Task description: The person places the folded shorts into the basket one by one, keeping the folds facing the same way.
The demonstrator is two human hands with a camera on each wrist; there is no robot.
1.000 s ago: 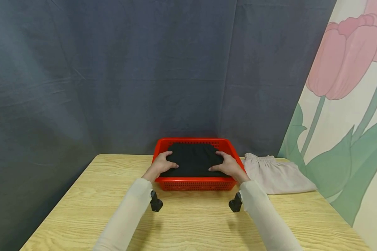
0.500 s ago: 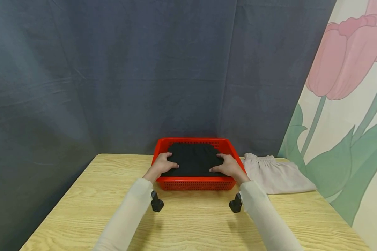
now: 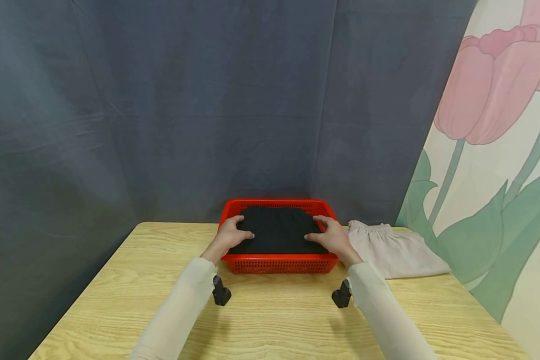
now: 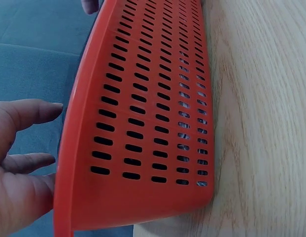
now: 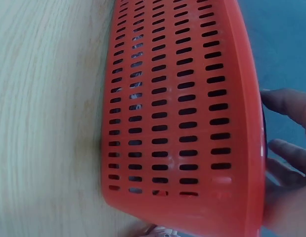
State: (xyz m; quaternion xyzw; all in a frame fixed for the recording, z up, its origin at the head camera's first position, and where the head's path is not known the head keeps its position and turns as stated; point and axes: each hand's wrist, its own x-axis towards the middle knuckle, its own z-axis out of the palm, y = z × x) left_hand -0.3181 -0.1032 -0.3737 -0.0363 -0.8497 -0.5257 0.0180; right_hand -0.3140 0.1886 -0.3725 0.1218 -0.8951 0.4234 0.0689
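**Q:** What made up the work area?
**A:** A dark blue-grey curtain (image 3: pixel 175 110) hung behind a wood-grain table (image 3: pixel 274 320). A tulip mural (image 3: pixel 477 95) bordered the table on the right.

**Q:** What stood on the table?
**A:** A perforated red basket (image 3: pixel 281 265), placed upright near the rear edge. Just beside it, on the right, lay a pale cloth (image 3: pixel 400 255) with a gathered upper edge.

**Q:** Where was the black cloth (image 3: pixel 276 232)?
**A:** Inside the basket. It lay flat, with its front edge along the near rim.

**Q:** How were the hands positioned?
**A:** The left hand (image 3: pixel 229 235) was located at the left side of the black cloth, the right hand (image 3: pixel 335 237) at the right side. On both, thumb and fingers were spread apart and lightly bent, with nothing pinched between them. Each thumb extended over the cloth; whether it made contact could not be determined.

**Q:** Which parts were smallest?
**A:** Two black wrist units (image 3: pixel 221 292), one fitted at each sleeve cuff, on the inner side.
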